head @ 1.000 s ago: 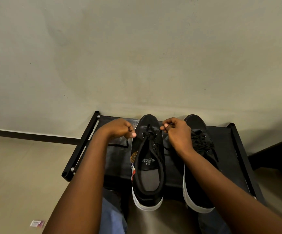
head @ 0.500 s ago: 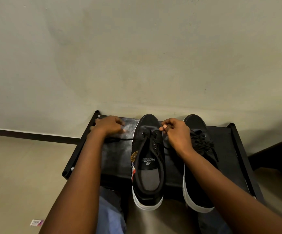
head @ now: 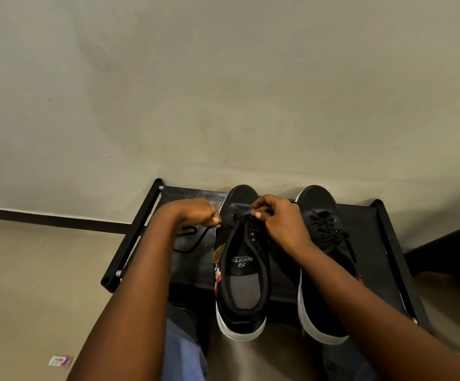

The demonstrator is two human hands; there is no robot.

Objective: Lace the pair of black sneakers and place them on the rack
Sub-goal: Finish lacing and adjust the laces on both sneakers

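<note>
- Two black sneakers stand side by side on a low black rack (head: 385,243), toes pointing far toward the wall (head: 223,92), heels hanging a little over the near edge.
- Left sneaker (head: 241,284) is only partly laced: its tongue area is open, a grey insole with white "Sports" print shows, and bare eyelets run down its right flap.
- Right sneaker (head: 322,235) is fully laced, the lace crossed in several rows over the tongue; its white sole shows at the heel.
- Left hand (head: 193,213) sits just left of the left sneaker's toe end, fingers curled, pinching a black lace (head: 193,240) between thumb and fingertips.
- From that pinch the lace drops in a loose loop onto the rack surface, to the left of the shoe.
- Right hand (head: 281,218) lies over the far end of the left sneaker's lacing, fingers bent inward, thumb and forefinger pinching the other lace end near the farthest eyelets.
- Both forearms reach in from the near edge, the right one crossing over the right sneaker's heel part.
- Blue trouser fabric (head: 182,350) shows between the arms, near the camera.
- One small paper scrap (head: 60,361) lies on the beige floor (head: 31,270) at near left.
- Along the wall's foot runs a dark skirting strip (head: 44,220).
</note>
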